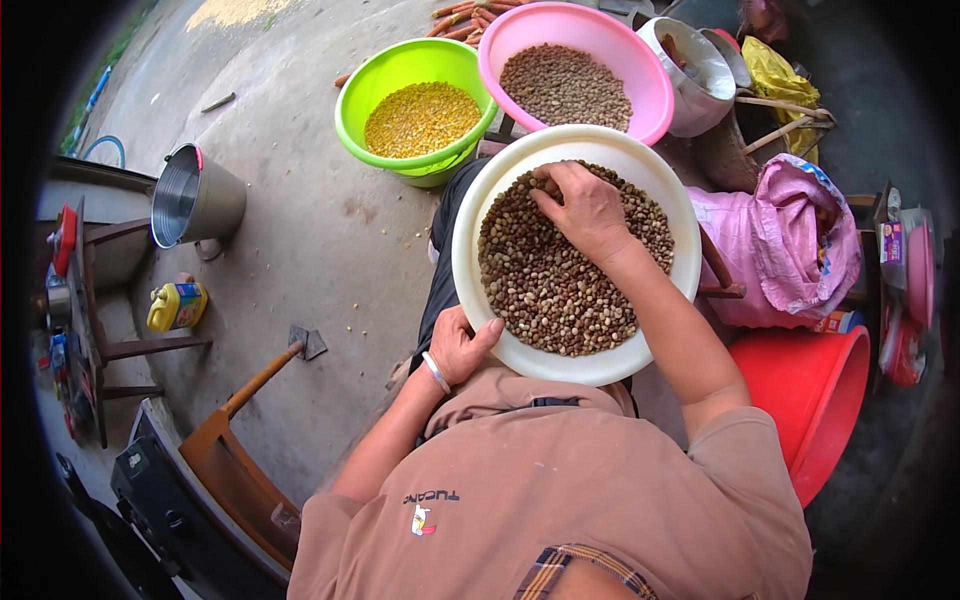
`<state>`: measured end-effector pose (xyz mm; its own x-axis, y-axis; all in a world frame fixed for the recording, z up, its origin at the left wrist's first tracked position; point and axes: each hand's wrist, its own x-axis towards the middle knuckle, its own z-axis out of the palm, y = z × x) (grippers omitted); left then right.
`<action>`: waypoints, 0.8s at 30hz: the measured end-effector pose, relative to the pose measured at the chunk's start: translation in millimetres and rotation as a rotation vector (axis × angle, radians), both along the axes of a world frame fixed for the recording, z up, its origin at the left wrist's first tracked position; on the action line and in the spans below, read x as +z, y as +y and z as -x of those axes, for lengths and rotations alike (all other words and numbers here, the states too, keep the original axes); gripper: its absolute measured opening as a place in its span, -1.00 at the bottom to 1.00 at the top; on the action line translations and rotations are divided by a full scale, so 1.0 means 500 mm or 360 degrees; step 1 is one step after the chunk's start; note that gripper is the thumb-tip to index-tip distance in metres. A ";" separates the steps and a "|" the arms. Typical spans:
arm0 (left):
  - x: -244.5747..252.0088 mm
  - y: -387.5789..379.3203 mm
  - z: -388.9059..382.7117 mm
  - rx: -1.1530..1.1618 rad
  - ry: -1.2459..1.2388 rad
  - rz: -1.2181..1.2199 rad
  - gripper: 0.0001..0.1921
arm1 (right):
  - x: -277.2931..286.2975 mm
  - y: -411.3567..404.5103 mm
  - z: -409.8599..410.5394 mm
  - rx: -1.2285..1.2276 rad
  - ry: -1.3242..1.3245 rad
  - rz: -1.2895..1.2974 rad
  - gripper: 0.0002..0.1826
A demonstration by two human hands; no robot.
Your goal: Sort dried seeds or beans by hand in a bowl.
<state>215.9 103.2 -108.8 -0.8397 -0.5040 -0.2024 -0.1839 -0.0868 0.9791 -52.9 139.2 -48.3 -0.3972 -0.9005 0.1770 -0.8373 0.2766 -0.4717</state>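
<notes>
On my lap rests a white plastic basin (474, 225) with a broad layer of round brown seeds or nuts (559, 300) in it. My left hand (463, 346) grips the basin's near left rim, thumb on top, with a pale bangle at the wrist. Bent fingers of my right hand (585, 206) reach into the brown pieces near the far side; whether they pinch any is hidden. Beyond the basin stand a green basin (349, 124) of yellow corn kernels (420, 120) and a pink basin (652, 82) holding similar brown pieces (566, 86).
A metal bucket (217, 196) and a yellow jug (178, 306) stand on the concrete floor at left, near a wooden chair (217, 442). To the right are a pink woven sack (780, 247), a tipped red tub (795, 397) and a white bucket (694, 97). Corn cobs lie at the top.
</notes>
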 end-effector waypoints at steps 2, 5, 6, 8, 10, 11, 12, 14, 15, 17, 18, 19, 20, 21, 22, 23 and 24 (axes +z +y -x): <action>0.000 -0.001 0.001 -0.0036 -0.0013 0.0005 -0.51 | -0.022 -0.003 -0.004 -0.0047 0.0006 -0.0054 -0.80; -0.001 0.001 0.000 -0.0009 -0.0012 -0.0022 -0.50 | -0.033 -0.014 -0.008 -0.0065 0.0033 -0.0095 -0.81; 0.000 0.001 -0.001 -0.0007 -0.0013 -0.0021 -0.50 | -0.032 -0.016 -0.009 -0.0063 0.0032 -0.0094 -0.81; 0.002 0.000 -0.001 -0.0007 -0.0009 0.0002 -0.49 | -0.030 -0.018 -0.011 -0.0070 0.0005 -0.0146 -0.82; 0.003 -0.001 0.001 -0.0013 -0.0003 0.0007 -0.49 | -0.029 -0.014 -0.009 -0.0061 0.0066 -0.0144 -0.83; 0.003 -0.001 0.002 -0.0017 0.0003 0.0015 -0.50 | -0.028 -0.012 -0.007 -0.0050 0.0125 -0.0139 -0.83; 0.002 -0.001 0.001 -0.0017 0.0003 0.0012 -0.50 | -0.023 -0.009 -0.007 -0.0049 0.0125 -0.0142 -0.83; 0.001 -0.001 0.001 -0.0011 -0.0001 0.0026 -0.50 | -0.007 0.001 -0.001 0.0066 0.0126 -0.0142 -0.83; -0.001 -0.001 0.001 -0.0013 -0.0001 0.0026 -0.50 | 0.004 0.003 0.012 0.0065 0.0126 -0.0142 -0.83; -0.003 0.001 0.002 -0.0003 0.0013 0.0007 -0.50 | 0.046 0.000 0.054 -0.0077 0.0209 0.0384 -0.85; -0.003 0.003 0.001 -0.0002 0.0011 0.0005 -0.50 | 0.080 0.000 0.072 -0.0211 0.0208 0.0462 -0.86; -0.005 0.002 -0.002 0.0004 0.0004 0.0001 -0.51 | 0.111 -0.003 0.083 -0.0346 0.0206 0.0538 -0.87; -0.006 0.001 -0.005 0.0010 -0.0003 -0.0002 -0.51 | 0.126 -0.005 0.085 -0.0374 0.0197 0.0503 -0.89; -0.005 0.000 -0.003 0.0000 0.0004 -0.0001 -0.51 | 0.122 0.000 0.086 -0.0383 0.0205 0.0504 -0.89; -0.002 0.000 -0.003 0.0003 -0.0005 -0.0005 -0.50 | 0.109 0.007 0.082 -0.0183 0.0198 0.0385 -0.88; 0.000 -0.001 -0.002 0.0008 -0.0014 -0.0008 -0.50 | 0.090 0.014 0.076 0.0017 0.0190 0.0264 -0.87; 0.002 -0.001 0.000 0.0004 -0.0009 -0.0007 -0.50 | 0.060 0.026 0.067 0.0072 0.0190 0.0040 -0.85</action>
<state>216.0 102.7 -107.6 -0.8371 -0.5053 -0.2097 -0.1895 -0.0919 0.9776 -86.4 152.3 -18.4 -0.3311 -0.9116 0.2434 -0.8991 0.2266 -0.3745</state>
